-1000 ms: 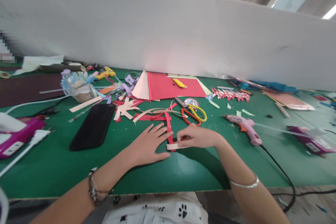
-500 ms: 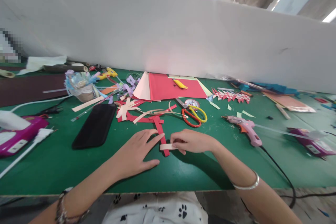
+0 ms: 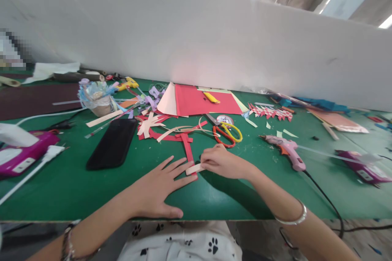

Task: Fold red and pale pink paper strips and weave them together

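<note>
My left hand (image 3: 162, 189) lies flat with its fingers spread, fingertips touching the lower end of a red paper strip (image 3: 188, 149). Between the thumb and fingers of my right hand (image 3: 225, 163) is a pale pink paper strip (image 3: 193, 169), laid crosswise over the red one near its bottom end. The red strip runs up to other red strips (image 3: 171, 137) and a bundle of crossed pale strips (image 3: 150, 125). Scissors (image 3: 225, 132) with red and yellow handles rest just beyond my right hand.
A black phone (image 3: 112, 143) lies on the left, with a purple power strip (image 3: 27, 153) past it. A pink glue gun (image 3: 286, 151) sits on the right. Red paper sheets (image 3: 196, 104) with a yellow cutter (image 3: 211, 98) lie at the back, before a white partition (image 3: 196, 32).
My left hand has spread its fingers and shifted down onto the lower end of the red strip. The pale strip has tilted slightly, still in my right hand's pinch.
</note>
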Demonstrator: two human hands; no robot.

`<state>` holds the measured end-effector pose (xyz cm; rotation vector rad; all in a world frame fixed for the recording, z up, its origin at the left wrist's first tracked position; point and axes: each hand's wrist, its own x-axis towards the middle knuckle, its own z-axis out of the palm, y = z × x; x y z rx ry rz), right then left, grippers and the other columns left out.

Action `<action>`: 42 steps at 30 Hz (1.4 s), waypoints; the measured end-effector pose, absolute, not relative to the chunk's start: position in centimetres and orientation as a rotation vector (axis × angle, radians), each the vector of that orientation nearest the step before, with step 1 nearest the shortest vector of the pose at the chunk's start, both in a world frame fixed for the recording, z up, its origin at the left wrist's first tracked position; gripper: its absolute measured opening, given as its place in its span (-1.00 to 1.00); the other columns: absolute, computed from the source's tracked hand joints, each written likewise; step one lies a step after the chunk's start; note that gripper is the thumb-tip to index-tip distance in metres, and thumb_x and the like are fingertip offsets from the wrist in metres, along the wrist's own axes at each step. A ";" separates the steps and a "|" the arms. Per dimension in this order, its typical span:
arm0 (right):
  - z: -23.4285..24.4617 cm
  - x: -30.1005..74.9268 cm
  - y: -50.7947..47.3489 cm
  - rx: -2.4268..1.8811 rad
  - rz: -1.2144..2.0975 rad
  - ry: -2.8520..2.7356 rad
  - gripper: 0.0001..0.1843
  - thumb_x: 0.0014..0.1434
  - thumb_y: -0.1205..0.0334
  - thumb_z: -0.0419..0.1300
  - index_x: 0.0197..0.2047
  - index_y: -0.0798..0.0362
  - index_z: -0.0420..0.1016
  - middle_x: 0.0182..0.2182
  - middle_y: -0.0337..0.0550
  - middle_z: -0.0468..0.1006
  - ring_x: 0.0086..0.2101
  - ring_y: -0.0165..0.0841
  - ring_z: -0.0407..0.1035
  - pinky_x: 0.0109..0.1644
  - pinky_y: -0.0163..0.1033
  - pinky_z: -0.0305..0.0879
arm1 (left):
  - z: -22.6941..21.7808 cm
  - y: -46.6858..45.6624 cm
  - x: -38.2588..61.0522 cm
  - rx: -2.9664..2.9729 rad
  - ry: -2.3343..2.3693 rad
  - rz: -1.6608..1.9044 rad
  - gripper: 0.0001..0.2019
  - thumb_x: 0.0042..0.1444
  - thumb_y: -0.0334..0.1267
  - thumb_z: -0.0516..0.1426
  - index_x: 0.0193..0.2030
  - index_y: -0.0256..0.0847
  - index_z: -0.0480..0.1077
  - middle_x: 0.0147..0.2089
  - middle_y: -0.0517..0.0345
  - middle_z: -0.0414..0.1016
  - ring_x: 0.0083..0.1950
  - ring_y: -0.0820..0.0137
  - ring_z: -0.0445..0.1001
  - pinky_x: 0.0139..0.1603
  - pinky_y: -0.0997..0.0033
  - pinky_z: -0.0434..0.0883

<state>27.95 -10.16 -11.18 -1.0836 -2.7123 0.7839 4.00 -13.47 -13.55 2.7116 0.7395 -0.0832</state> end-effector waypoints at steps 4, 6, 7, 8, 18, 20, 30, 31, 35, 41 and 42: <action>-11.1 28.3 -10.5 -1.183 0.959 -2.597 -0.81 0.19 0.27 -0.05 -0.41 0.09 0.30 -0.57 -0.30 0.33 -0.52 -0.50 0.15 -0.37 -0.36 0.02 | -13.4 -13.5 3.9 2.710 0.753 -0.081 -0.26 0.02 0.25 -0.07 0.30 0.15 -0.26 0.37 0.17 -0.28 0.34 0.05 -0.20 0.26 -0.12 -0.23; -11.2 28.5 -10.5 -1.235 1.073 -2.493 -0.84 0.16 0.26 -0.04 -0.40 0.08 0.29 -0.54 -0.30 0.34 -0.51 -0.50 0.17 -0.42 -0.39 0.02 | -13.3 -13.6 3.8 2.715 0.763 -0.056 -0.25 0.00 0.26 -0.06 0.30 0.13 -0.21 0.37 0.16 -0.28 0.34 0.05 -0.19 0.26 -0.10 -0.22; -11.3 28.6 -10.5 -1.255 1.104 -2.457 -0.84 0.15 0.25 -0.03 -0.41 0.08 0.29 -0.53 -0.29 0.34 -0.51 -0.50 0.17 -0.43 -0.40 0.02 | -13.2 -13.7 3.8 2.719 0.763 -0.039 -0.24 -0.01 0.26 -0.05 0.30 0.12 -0.20 0.37 0.15 -0.27 0.34 0.06 -0.18 0.27 -0.08 -0.22; -11.4 28.7 -10.5 -1.272 1.119 -2.436 -0.83 0.15 0.24 -0.02 -0.43 0.08 0.28 -0.53 -0.30 0.33 -0.51 -0.50 0.16 -0.44 -0.41 0.02 | -13.2 -13.7 3.7 2.721 0.755 -0.025 -0.23 -0.01 0.25 -0.04 0.30 0.10 -0.20 0.37 0.15 -0.25 0.34 0.06 -0.16 0.27 -0.07 -0.22; -11.5 28.8 -10.8 -1.322 1.253 -2.422 -0.65 0.15 0.10 -0.02 -0.59 0.10 0.22 -0.67 -0.34 0.25 -0.66 -0.56 0.12 -0.55 -0.41 -0.01 | -12.9 -13.6 4.0 2.685 0.718 -0.056 -0.23 -0.04 0.26 -0.01 0.29 0.16 -0.18 0.36 0.12 -0.19 0.33 0.05 -0.13 0.26 -0.12 -0.22; -11.4 28.9 -10.9 -1.306 1.234 -2.421 -0.68 0.11 0.10 0.04 -0.58 0.10 0.27 -0.66 -0.32 0.31 -0.63 -0.55 0.15 -0.52 -0.42 0.02 | -12.9 -13.6 4.1 2.683 0.737 -0.094 -0.24 -0.04 0.27 -0.03 0.28 0.17 -0.17 0.36 0.10 -0.18 0.33 0.03 -0.13 0.23 -0.18 -0.25; -12.0 29.4 -11.0 -1.346 1.295 -2.384 -0.76 0.05 0.13 0.09 -0.54 0.10 0.33 -0.69 -0.33 0.33 -0.63 -0.53 0.15 -0.53 -0.41 0.03 | -12.9 -13.7 4.2 2.701 0.716 -0.092 -0.21 -0.05 0.28 -0.03 0.30 0.12 -0.17 0.36 0.11 -0.15 0.31 -0.02 -0.11 0.22 -0.23 -0.23; -12.0 29.3 -11.0 -1.350 1.292 -2.376 -0.78 0.05 0.14 0.10 -0.52 0.10 0.33 -0.68 -0.33 0.33 -0.62 -0.53 0.15 -0.52 -0.41 0.03 | -12.9 -13.7 4.2 2.700 0.699 -0.094 -0.21 -0.05 0.27 -0.03 0.30 0.11 -0.17 0.36 0.13 -0.14 0.31 -0.01 -0.10 0.22 -0.23 -0.23; -11.9 29.3 -11.2 -1.360 1.206 -2.378 -0.86 0.03 0.19 0.12 -0.46 0.09 0.34 -0.63 -0.35 0.32 -0.59 -0.53 0.13 -0.51 -0.41 0.00 | -12.7 -13.6 4.3 2.700 0.666 -0.100 -0.23 -0.05 0.26 -0.01 0.29 0.11 -0.13 0.35 0.17 -0.10 0.31 0.01 -0.07 0.23 -0.22 -0.23; -11.9 29.7 -11.2 -1.277 1.177 -2.466 -0.81 0.06 0.18 0.11 -0.51 0.10 0.35 -0.65 -0.36 0.23 -0.59 -0.53 0.05 -0.51 -0.40 -0.05 | -12.8 -13.6 4.2 2.693 0.659 -0.022 -0.27 -0.07 0.24 0.04 0.24 0.07 0.05 0.33 0.14 -0.03 0.29 0.03 -0.02 0.26 -0.15 -0.24; -12.0 29.7 -11.2 -1.262 1.197 -2.465 -0.80 0.06 0.17 0.11 -0.50 0.10 0.36 -0.66 -0.37 0.22 -0.59 -0.53 0.04 -0.51 -0.40 -0.05 | -12.9 -13.7 4.2 2.693 0.660 -0.016 -0.27 -0.07 0.24 0.04 0.24 0.06 0.05 0.33 0.14 -0.02 0.29 0.04 -0.02 0.26 -0.15 -0.23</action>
